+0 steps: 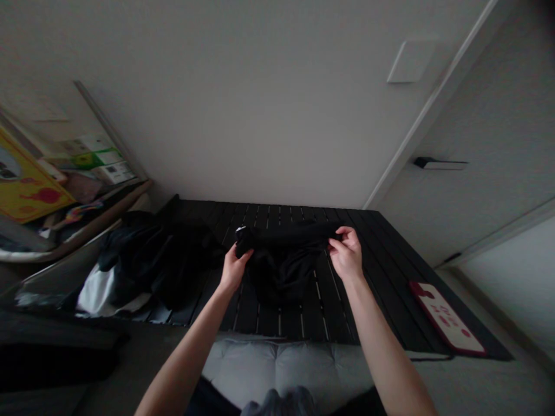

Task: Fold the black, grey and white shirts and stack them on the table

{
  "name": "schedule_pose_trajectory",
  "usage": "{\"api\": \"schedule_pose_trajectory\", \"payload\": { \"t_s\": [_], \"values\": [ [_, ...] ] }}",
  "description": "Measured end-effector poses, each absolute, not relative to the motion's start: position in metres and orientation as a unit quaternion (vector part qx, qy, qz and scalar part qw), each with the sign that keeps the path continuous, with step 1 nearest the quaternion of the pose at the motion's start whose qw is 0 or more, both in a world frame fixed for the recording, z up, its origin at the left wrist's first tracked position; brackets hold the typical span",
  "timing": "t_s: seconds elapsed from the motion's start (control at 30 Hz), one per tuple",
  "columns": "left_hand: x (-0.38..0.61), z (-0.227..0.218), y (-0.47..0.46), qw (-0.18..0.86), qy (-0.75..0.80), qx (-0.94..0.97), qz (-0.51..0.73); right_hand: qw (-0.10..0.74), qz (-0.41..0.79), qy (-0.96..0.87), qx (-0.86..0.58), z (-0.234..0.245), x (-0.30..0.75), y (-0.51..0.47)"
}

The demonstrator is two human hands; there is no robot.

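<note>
A black garment [284,271] is stretched between my two hands, over a dark slatted table. My left hand [235,267] grips its left end, where a small white patch [241,231] shows near the fingertips. At the other end, my right hand [346,252] pinches the cloth's upper edge between thumb and fingers. The fabric hangs in loose folds below the taut top edge. What kind of garment it is, I cannot tell in the dim light.
Left on the slatted table [381,277] lies a heap of dark clothes [160,260] with a white piece [97,289]. A red-edged mat [448,320] rests at the right. Behind are a wall and a door handle [440,164]. A grey tufted cushion [260,364] lies in front.
</note>
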State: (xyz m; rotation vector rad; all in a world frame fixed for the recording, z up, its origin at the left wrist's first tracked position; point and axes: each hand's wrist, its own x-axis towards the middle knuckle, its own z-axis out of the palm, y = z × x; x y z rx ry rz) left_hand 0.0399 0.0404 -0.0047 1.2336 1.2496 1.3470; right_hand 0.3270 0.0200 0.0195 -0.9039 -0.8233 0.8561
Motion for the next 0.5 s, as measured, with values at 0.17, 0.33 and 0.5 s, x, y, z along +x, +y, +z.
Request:
{"api": "schedule_pose_trajectory", "payload": {
  "t_s": [0.17,0.33,0.5],
  "values": [
    [-0.02,0.012,0.074,0.34,0.531,0.555,0.542,0.777,0.302,-0.357,-0.421,0.025,0.368,0.032],
    [-0.056,0.012,0.115,0.269,0.575,0.565,0.528,0.779,0.247,-0.354,-0.455,0.015,0.393,0.056],
    [-0.053,0.022,0.166,0.173,0.579,0.578,0.549,0.759,0.219,-0.373,-0.487,0.003,0.418,0.094]
  ]
}}
